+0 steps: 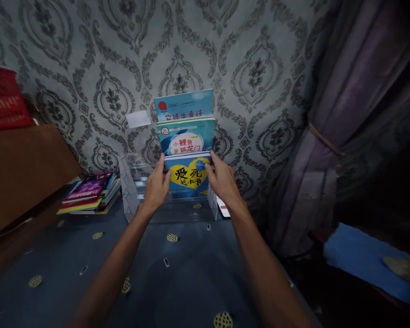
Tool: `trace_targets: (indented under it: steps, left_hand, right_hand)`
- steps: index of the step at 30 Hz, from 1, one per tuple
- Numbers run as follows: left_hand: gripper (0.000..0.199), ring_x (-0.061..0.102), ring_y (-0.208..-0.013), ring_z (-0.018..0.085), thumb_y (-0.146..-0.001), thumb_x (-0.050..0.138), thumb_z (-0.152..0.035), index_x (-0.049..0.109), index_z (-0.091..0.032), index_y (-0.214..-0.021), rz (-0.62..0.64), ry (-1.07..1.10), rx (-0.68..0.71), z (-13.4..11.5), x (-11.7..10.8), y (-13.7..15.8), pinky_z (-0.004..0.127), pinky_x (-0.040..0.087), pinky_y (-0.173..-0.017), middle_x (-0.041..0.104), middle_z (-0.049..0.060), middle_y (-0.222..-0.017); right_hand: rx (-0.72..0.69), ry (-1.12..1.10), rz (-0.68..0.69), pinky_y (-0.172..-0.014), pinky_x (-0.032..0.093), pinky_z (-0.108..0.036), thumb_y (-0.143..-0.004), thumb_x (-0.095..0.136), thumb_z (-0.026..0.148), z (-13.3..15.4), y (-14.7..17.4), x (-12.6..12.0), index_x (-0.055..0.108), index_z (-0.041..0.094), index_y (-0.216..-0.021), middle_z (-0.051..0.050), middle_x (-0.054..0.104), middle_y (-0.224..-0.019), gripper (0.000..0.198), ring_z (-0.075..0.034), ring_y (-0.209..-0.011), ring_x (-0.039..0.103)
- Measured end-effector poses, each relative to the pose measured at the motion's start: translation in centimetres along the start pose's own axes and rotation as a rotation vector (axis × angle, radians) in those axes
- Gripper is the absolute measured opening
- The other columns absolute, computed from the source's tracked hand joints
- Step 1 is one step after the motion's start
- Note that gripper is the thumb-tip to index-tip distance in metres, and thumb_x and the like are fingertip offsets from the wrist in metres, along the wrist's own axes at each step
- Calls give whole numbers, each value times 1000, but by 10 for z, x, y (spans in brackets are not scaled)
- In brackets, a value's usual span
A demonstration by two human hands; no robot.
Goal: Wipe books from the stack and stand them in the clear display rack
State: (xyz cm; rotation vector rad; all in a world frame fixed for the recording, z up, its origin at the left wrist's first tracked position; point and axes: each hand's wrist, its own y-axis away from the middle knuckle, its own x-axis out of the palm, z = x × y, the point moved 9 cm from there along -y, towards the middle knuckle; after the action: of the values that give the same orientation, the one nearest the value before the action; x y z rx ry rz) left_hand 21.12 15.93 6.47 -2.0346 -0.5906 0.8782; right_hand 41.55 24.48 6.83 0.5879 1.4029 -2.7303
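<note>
A blue book with a yellow heart (188,178) on its cover stands at the front of a clear tiered rack (128,191). My left hand (157,184) grips its left edge, and my right hand (223,177) grips its right edge, thumbs on the cover. Behind it rises a teal book with a white oval (187,142) around its title. Taller still, at the back, is a light blue book with red lettering (183,107). All these covers face me. The lower part of each rear book is hidden by the one in front.
A pile of books and magazines (90,193) lies left of the rack, beside a brown box (27,168) with a red container (5,98) on top. A white card (138,119) sticks up at the rack's left. A purple curtain (314,173) hangs at right, near a blue cloth (358,255).
</note>
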Motion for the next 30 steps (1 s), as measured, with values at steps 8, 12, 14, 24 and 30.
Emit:
trace_targets:
  steps: [8,12,14,24,30]
  left_hand:
    - [39,70,-87,18,-97,50,-28,47,-26,-136,-2,61,-94,-1,-3,-2,31,59,-71,67,8,-112]
    - [29,68,-77,14,-95,54,-30,53,-25,-124,-16,70,-114,2,-6,-8,25,56,-65,66,4,-103]
    - [28,67,-73,12,-94,55,-31,53,-25,-121,-24,78,-123,4,-7,-10,24,55,-63,65,2,-99]
    - [24,62,-63,11,-94,55,-29,54,-26,-117,-12,108,-118,2,-5,-13,26,54,-61,65,1,-88]
    - [35,67,-71,16,-94,55,-29,48,-25,-128,-36,69,-130,7,-3,-8,28,53,-62,68,4,-93]
  right_hand:
    - [12,-48,5,-103,51,-55,-93,49,30,15,0,-7,56,22,-141,-11,64,-136,49,-34,-121,63]
    - [23,-96,-51,-99,54,-52,-89,51,29,13,-1,-12,62,22,-130,-11,69,-128,43,-32,-115,66]
    - [50,-132,-107,-96,56,-49,-87,53,28,8,0,-15,61,21,-126,-12,70,-124,41,-31,-113,67]
    - [105,-31,-130,-78,56,-43,-84,53,26,11,1,-16,62,23,-89,-9,74,-92,11,-30,-89,72]
    - [127,-129,-168,-82,58,-45,-83,54,27,8,1,-18,62,23,-91,-9,75,-94,12,-29,-90,73]
